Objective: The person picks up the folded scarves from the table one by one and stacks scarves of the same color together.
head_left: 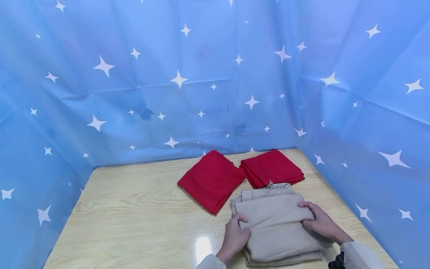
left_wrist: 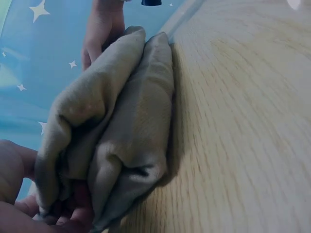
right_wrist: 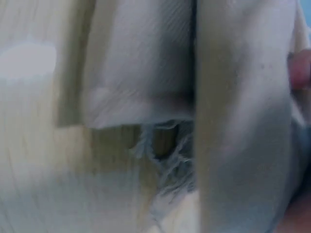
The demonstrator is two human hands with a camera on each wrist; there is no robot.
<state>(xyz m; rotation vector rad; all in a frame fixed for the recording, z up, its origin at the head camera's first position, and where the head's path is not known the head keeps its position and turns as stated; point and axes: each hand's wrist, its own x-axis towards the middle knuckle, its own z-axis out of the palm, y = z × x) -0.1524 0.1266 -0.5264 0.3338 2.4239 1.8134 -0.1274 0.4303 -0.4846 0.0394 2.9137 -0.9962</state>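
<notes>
A folded beige cloth (head_left: 273,228) lies in thick layers near the front right of the table. My left hand (head_left: 234,236) grips its left edge, thumb on top. In the left wrist view, fingers (left_wrist: 80,206) reach in between two thick folded layers of the cloth (left_wrist: 141,107). On the opposite side, my right hand (head_left: 322,223) holds the cloth's right edge with thumb and fingers. Frayed threads (right_wrist: 172,160) hang off a cloth edge in the right wrist view, where only a bit of a finger (right_wrist: 300,69) shows.
Two folded red cloths lie behind the beige one, one at left (head_left: 212,181) and one at right (head_left: 273,167). Beneath everything is a light wooden table (head_left: 134,216). Blue curtains (head_left: 201,56) with white stars enclose its back and sides.
</notes>
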